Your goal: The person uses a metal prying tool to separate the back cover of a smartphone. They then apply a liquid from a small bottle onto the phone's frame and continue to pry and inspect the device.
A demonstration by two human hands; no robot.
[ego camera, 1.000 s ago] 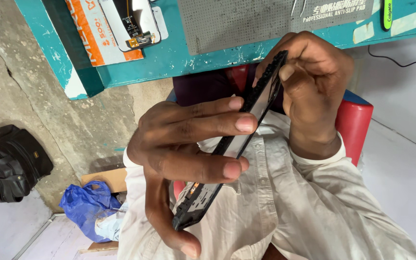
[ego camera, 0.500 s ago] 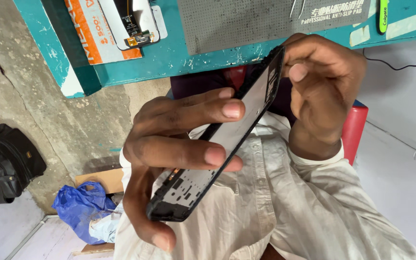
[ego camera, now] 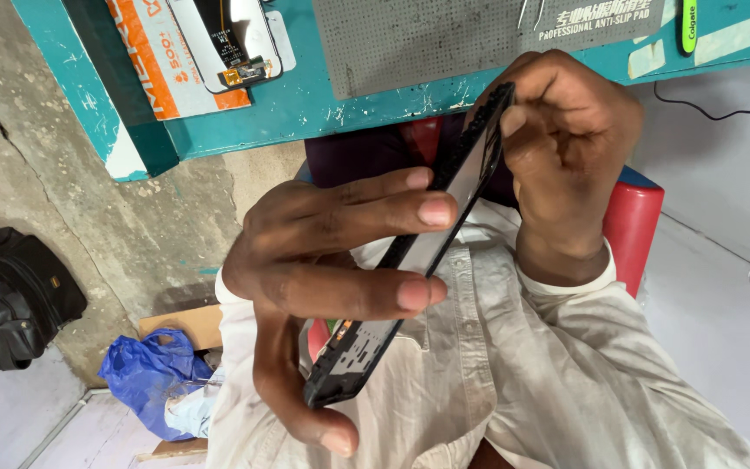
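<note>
Compared with 0.5 s earlier, we have shifted the black phone frame (ego camera: 418, 252) slightly, and we hold it tilted over our lap below the teal workbench (ego camera: 305, 95), left hand (ego camera: 323, 278) clamped along its lower half, right hand (ego camera: 566, 148) pinching its top end.

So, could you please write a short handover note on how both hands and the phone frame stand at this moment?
Left hand: fingers wrapped round the lower half of the black phone frame, thumb at its bottom end.
Right hand: fingertips pinch the frame's top edge, close under the teal workbench.
The frame is held tilted above the lap, edge-on, inner side partly showing.
Done: frame is off the bench and in hand.
Left: whatever the right fingers are working at the top edge; I cannot tell how far along that is.
</note>
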